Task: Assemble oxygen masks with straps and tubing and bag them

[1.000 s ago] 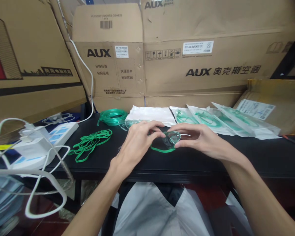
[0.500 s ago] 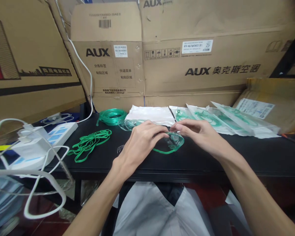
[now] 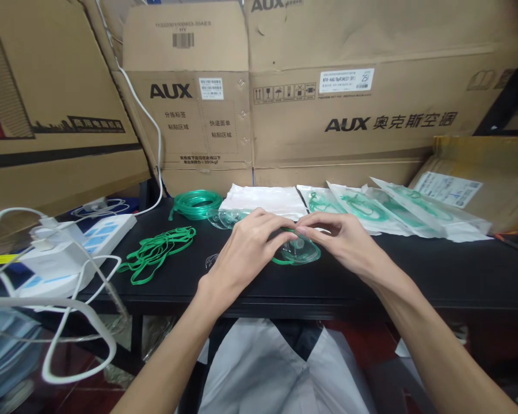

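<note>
Left hand and right hand meet fingertip to fingertip over a clear mask! The left has its thumb and fingers clamped on the mask's upper edge; the right brings thumb and forefinger up to the same spot, and whether it grips anything is impossible to tell, the contact being hidden.

Behind them towers the cardboard, printed AUX, with a dark counter stretching out below. Over on the left side of that counter, a white power strip sits amid looping white cables. Across to the right, overlapping packets show green contents, and a white sheet lies beside them.

Further left, a coil of green tubing rests at the back, and a tangle of green elastic lies nearer the front edge. Clear plastic pieces peek out behind the left hand. Down to the little things: a green strap skirts the mask's lower edge, and thin wires lie beside the left wrist.
</note>
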A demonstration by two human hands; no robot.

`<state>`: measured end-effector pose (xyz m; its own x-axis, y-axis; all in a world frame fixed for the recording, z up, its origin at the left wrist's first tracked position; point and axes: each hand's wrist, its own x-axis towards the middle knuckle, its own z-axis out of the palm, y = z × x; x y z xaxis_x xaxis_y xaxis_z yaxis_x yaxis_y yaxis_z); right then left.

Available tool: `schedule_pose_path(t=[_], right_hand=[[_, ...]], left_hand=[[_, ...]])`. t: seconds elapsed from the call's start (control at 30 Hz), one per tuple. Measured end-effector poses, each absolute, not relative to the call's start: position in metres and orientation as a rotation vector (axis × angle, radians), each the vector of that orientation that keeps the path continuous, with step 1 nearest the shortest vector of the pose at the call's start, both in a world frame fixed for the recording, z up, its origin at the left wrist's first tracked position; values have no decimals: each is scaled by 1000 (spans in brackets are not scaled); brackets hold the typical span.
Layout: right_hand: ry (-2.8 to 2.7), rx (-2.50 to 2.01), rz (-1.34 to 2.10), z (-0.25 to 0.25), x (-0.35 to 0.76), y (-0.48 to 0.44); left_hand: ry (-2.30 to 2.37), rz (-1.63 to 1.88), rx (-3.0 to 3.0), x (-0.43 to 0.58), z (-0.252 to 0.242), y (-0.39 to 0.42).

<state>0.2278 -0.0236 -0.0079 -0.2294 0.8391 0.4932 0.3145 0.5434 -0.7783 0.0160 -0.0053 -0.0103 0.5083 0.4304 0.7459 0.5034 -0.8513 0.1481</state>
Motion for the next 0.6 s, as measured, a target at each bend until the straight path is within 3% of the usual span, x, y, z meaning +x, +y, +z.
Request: schedule_pose_path(t=[0.6], right_hand=[[-1814,-997,473,-3,218,-32]], left_hand=[[-1114,-1195,-2633,23,-4,-17]])
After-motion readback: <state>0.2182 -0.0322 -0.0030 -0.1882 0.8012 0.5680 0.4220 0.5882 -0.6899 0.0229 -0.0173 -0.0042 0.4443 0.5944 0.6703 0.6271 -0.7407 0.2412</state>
